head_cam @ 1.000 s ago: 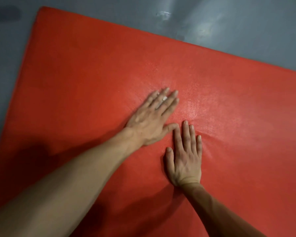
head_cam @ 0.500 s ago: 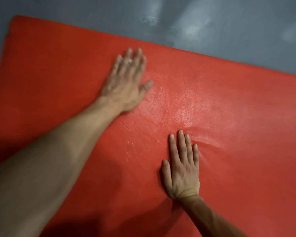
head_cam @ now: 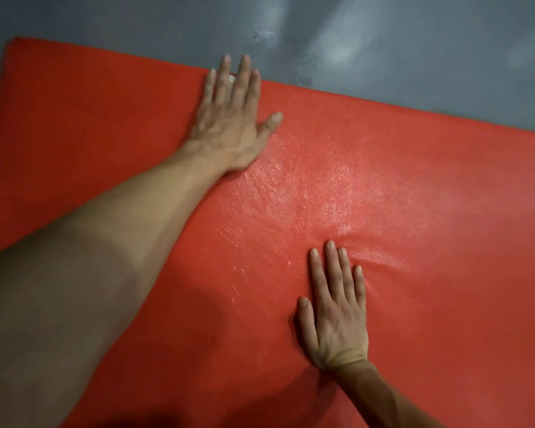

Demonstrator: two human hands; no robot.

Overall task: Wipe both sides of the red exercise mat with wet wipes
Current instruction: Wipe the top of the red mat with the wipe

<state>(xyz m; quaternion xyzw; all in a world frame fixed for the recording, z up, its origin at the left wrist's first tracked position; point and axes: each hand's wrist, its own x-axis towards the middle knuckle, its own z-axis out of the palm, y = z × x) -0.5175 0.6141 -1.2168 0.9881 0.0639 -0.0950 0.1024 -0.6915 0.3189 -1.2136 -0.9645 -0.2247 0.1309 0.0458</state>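
From the head view, the red exercise mat [head_cam: 383,211] lies flat on the grey floor [head_cam: 414,41], the right hand [head_cam: 334,313] flat-fingered bracing it while the left hand [head_cam: 229,118], fingers straight, presses what seems a wet wipe [head_cam: 232,78] at the far edge, so mid-wipe on this side; next, probably a return stroke over dry areas.

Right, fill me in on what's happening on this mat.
A person is wiping a large red padded exercise mat that lies flat on a grey floor. The left hand is stretched out to the mat's far edge, fingers straight and reaching past it, with a small bit of white wet wipe showing between them. The right hand presses flat on the mat nearer the person, denting it. The stretch between the hands glistens with wet streaks.
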